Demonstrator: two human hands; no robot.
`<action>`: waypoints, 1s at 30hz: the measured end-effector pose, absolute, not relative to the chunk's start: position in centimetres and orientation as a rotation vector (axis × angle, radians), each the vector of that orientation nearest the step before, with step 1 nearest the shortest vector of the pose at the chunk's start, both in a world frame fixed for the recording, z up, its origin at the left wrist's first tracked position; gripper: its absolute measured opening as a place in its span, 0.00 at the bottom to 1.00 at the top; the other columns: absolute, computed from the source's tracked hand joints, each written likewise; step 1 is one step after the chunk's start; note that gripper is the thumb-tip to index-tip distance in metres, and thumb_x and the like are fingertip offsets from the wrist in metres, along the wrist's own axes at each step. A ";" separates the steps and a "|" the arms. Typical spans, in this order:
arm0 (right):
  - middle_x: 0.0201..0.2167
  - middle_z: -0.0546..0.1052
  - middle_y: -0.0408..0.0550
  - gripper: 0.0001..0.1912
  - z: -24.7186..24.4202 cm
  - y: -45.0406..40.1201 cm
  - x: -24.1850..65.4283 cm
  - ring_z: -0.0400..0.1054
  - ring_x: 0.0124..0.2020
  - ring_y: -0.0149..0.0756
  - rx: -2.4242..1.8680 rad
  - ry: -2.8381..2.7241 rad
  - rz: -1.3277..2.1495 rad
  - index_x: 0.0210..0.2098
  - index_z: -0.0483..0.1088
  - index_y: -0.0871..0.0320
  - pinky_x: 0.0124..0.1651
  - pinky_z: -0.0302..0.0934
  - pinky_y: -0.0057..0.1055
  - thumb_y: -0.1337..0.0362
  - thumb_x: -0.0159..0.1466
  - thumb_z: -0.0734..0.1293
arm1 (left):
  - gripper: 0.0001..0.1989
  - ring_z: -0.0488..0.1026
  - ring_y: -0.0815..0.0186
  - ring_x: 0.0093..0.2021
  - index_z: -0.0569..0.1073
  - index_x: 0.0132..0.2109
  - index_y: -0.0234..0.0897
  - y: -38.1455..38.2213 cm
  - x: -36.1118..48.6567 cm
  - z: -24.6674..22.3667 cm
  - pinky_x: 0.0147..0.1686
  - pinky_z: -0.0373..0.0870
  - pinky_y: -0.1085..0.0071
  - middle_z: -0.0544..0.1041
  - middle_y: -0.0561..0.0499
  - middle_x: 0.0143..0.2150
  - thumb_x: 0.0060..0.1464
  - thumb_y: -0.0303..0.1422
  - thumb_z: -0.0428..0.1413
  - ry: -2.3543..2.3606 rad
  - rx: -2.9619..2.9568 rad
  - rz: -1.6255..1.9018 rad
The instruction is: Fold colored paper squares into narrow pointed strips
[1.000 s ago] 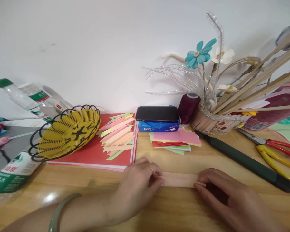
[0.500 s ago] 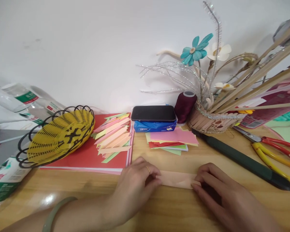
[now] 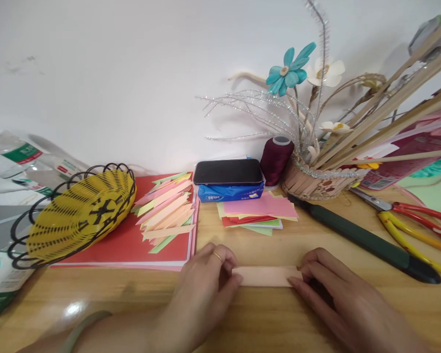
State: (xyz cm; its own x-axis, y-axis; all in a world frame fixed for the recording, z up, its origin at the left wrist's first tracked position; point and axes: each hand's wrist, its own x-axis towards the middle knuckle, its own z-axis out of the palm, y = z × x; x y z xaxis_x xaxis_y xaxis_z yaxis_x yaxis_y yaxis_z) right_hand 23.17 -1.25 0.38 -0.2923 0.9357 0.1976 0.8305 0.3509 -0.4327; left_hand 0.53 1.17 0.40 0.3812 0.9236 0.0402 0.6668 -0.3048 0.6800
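Observation:
A folded strip of pale peach paper (image 3: 262,276) lies lengthwise between my two hands, just above the wooden table. My left hand (image 3: 209,289), with a ring on one finger, pinches its left end between thumb and fingers. At the other end, the thumb and fingers of my right hand (image 3: 334,289) are closed on the paper. Beyond the strip sits a small stack of coloured paper sheets (image 3: 260,206). Several folded paper strips in pink, yellow, green and orange (image 3: 169,206) lie on red paper (image 3: 128,245) to the left.
A yellow woven basket (image 3: 84,211) tilts at left beside plastic bottles (image 3: 22,152). A black phone (image 3: 228,171) rests on a blue tissue pack (image 3: 231,191). Right of it stand purple thread (image 3: 277,162) and a flower basket (image 3: 319,184). A dark green tool (image 3: 367,240) and pliers (image 3: 411,225) lie at right.
The paper strip looks flatter and narrower, with straighter edges. Both hands keep their hold on its ends. The view has shifted slightly.

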 end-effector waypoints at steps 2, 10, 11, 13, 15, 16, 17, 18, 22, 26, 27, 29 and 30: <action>0.26 0.69 0.45 0.16 0.3 -1.2 23.2 0.68 0.25 0.31 -1.553 -2.218 0.343 0.26 0.64 0.55 0.28 0.65 0.29 0.58 0.66 0.53 | 0.05 0.69 0.65 0.30 0.64 0.34 0.38 1.2 0.6 0.3 0.26 0.64 0.71 0.69 0.52 0.30 0.49 0.24 0.52 1.369 2.110 0.566; 0.26 0.67 0.45 0.15 -0.1 -1.5 23.3 0.66 0.26 0.35 -1.622 -2.282 0.196 0.26 0.63 0.55 0.28 0.62 0.35 0.57 0.66 0.53 | 0.04 0.69 0.63 0.33 0.64 0.34 0.38 1.4 1.0 1.1 0.31 0.66 0.68 0.69 0.51 0.32 0.50 0.25 0.50 1.473 2.099 0.355; 0.26 0.67 0.45 0.15 -0.2 -1.5 23.2 0.66 0.26 0.35 -1.616 -2.291 0.160 0.26 0.62 0.55 0.28 0.62 0.35 0.57 0.66 0.53 | 0.03 0.69 0.63 0.33 0.65 0.33 0.38 1.4 1.0 1.1 0.31 0.66 0.68 0.69 0.51 0.32 0.50 0.25 0.50 1.471 2.108 0.352; 0.26 0.66 0.45 0.15 -0.1 -1.3 23.1 0.66 0.26 0.36 -1.592 -2.312 0.103 0.25 0.62 0.55 0.28 0.61 0.35 0.58 0.65 0.54 | 0.04 0.69 0.63 0.33 0.65 0.33 0.38 1.4 1.1 1.1 0.31 0.65 0.68 0.69 0.51 0.31 0.50 0.25 0.50 1.454 2.130 0.360; 0.25 0.66 0.45 0.14 0.0 -1.2 23.1 0.66 0.26 0.35 -1.576 -2.327 0.072 0.25 0.62 0.54 0.27 0.61 0.35 0.59 0.65 0.54 | 0.04 0.69 0.64 0.32 0.65 0.32 0.38 1.4 1.1 1.1 0.30 0.65 0.69 0.69 0.52 0.31 0.49 0.24 0.49 1.437 2.146 0.372; 0.25 0.66 0.45 0.14 0.0 -1.1 23.1 0.66 0.25 0.35 -1.571 -2.334 0.067 0.24 0.62 0.54 0.27 0.60 0.34 0.59 0.65 0.54 | 0.04 0.69 0.64 0.32 0.65 0.32 0.38 1.4 1.1 1.1 0.29 0.64 0.69 0.69 0.52 0.30 0.48 0.24 0.49 1.430 2.152 0.381; 0.25 0.66 0.45 0.15 0.1 -1.1 23.1 0.66 0.25 0.35 -1.568 -2.338 0.065 0.24 0.61 0.54 0.27 0.60 0.34 0.59 0.65 0.54 | 0.04 0.69 0.64 0.31 0.65 0.32 0.38 1.4 1.1 1.1 0.29 0.64 0.70 0.69 0.52 0.30 0.48 0.24 0.49 1.428 2.156 0.391; 0.24 0.66 0.45 0.15 0.1 -1.1 23.1 0.66 0.25 0.35 -1.567 -2.340 0.064 0.24 0.61 0.54 0.27 0.60 0.34 0.60 0.65 0.54 | 0.05 0.69 0.64 0.31 0.65 0.32 0.38 1.4 1.2 1.1 0.28 0.64 0.70 0.69 0.52 0.29 0.48 0.24 0.49 1.424 2.160 0.404; 0.25 0.66 0.45 0.14 0.0 -1.1 23.3 0.66 0.26 0.35 -1.561 -2.362 0.095 0.25 0.61 0.54 0.28 0.60 0.34 0.60 0.65 0.54 | 0.05 0.68 0.64 0.31 0.66 0.32 0.38 1.5 1.1 1.0 0.29 0.63 0.70 0.69 0.52 0.30 0.47 0.24 0.49 1.419 2.143 0.423; 0.26 0.66 0.44 0.13 -0.2 -1.1 23.5 0.66 0.27 0.35 -1.560 -2.376 0.125 0.26 0.61 0.54 0.29 0.60 0.35 0.60 0.65 0.55 | 0.04 0.68 0.64 0.32 0.66 0.32 0.38 1.6 1.0 1.1 0.29 0.63 0.69 0.69 0.51 0.31 0.49 0.25 0.49 1.423 2.097 0.384; 0.25 0.66 0.44 0.13 -0.2 -1.1 23.5 0.65 0.27 0.35 -1.562 -2.374 0.123 0.26 0.62 0.54 0.29 0.60 0.35 0.60 0.65 0.55 | 0.04 0.68 0.64 0.32 0.66 0.32 0.38 1.6 1.0 1.1 0.30 0.63 0.69 0.68 0.51 0.31 0.49 0.25 0.48 1.424 2.087 0.377; 0.25 0.66 0.44 0.14 -0.2 -1.0 23.5 0.65 0.26 0.36 -1.566 -2.368 0.107 0.26 0.62 0.54 0.29 0.60 0.36 0.59 0.65 0.54 | 0.05 0.68 0.63 0.32 0.65 0.32 0.38 1.7 1.0 1.2 0.30 0.62 0.70 0.68 0.51 0.31 0.49 0.24 0.48 1.420 2.077 0.364; 0.25 0.66 0.44 0.14 -0.2 -1.0 23.5 0.65 0.26 0.36 -1.571 -2.365 0.098 0.26 0.62 0.54 0.28 0.60 0.36 0.59 0.65 0.54 | 0.05 0.67 0.63 0.33 0.65 0.31 0.38 1.7 1.0 1.3 0.30 0.62 0.70 0.68 0.51 0.31 0.49 0.24 0.48 1.420 2.077 0.356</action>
